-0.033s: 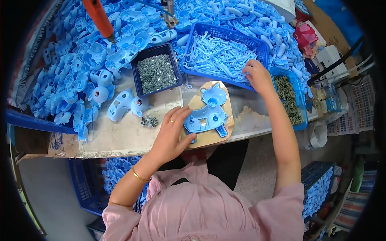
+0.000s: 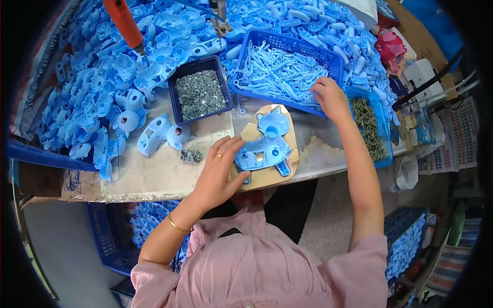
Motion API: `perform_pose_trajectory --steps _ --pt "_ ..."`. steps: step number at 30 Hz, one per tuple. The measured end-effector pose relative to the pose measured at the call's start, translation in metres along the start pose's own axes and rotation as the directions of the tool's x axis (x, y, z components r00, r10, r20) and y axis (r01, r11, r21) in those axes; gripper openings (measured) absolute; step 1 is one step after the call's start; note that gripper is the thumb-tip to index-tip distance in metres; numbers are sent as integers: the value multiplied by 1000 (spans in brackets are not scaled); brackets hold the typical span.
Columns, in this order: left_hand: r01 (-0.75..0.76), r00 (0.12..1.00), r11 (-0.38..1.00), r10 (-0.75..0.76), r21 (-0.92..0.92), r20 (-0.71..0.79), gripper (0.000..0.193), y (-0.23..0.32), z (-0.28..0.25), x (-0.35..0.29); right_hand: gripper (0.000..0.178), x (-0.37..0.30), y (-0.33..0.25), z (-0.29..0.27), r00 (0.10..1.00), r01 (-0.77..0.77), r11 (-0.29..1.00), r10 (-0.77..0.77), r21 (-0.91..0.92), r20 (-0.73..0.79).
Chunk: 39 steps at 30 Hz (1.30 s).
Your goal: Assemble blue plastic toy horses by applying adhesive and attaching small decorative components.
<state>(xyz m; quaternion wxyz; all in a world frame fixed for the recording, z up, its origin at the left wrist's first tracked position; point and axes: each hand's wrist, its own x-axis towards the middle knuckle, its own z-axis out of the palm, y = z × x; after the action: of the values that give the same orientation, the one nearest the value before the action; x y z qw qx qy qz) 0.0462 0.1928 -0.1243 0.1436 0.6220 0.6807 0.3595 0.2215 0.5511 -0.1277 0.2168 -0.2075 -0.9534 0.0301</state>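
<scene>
Head view looks straight down on a crowded surface (image 2: 154, 177). At its centre a light blue moulded plastic shell (image 2: 264, 146) lies on a tan wooden jig board (image 2: 280, 174), close to the near edge. The left hand (image 2: 218, 172) rests at the shell's nine o'clock side, fingers spread and flat, touching its edge and steadying it without closing round anything. The right hand (image 2: 331, 97) reaches to two o'clock, fingers curled into the large blue basket (image 2: 328, 61) of thin pale blue strips (image 2: 280, 72); whether it has pinched one I cannot tell. At eleven o'clock of the shell stands a small dark blue tray (image 2: 174, 97) filled with silvery screws (image 2: 199, 92), with a few loose ones lying on the surface toward nine o'clock. A heap of blue shells (image 2: 102, 87) fills the ten o'clock side, and another blue bin (image 2: 382, 133) of dark small parts sits at three o'clock. I would judge the shell light, stiff and hollow, rather smooth, so likely to skate on the board; it is best held by its outer rim or pressed flat from above, keeping off the thin posts inside.
</scene>
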Motion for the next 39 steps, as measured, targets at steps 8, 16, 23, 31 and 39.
perform_pose_trajectory --steps 8,16,23,31,39 --pt "-82 993 996 79 -28 -86 64 12 -3 15 12 0 -53 -48 885 -346 399 439 849 154" --pt "238 965 906 -180 -350 191 57 46 15 31 21 -65 -163 -57 922 -310 545 -28 779 387" --pt "76 991 888 -18 -453 131 34 40 26 16 24 -146 9 -114 802 -596 755 541 273 252" --pt "60 990 902 2 -427 142 29 37 24 10 24 -161 68 -64 956 -285 958 282 24 84" --pt "80 992 890 -27 -449 124 22 31 16 11 18 -151 75 -72 767 -630 677 620 380 166"
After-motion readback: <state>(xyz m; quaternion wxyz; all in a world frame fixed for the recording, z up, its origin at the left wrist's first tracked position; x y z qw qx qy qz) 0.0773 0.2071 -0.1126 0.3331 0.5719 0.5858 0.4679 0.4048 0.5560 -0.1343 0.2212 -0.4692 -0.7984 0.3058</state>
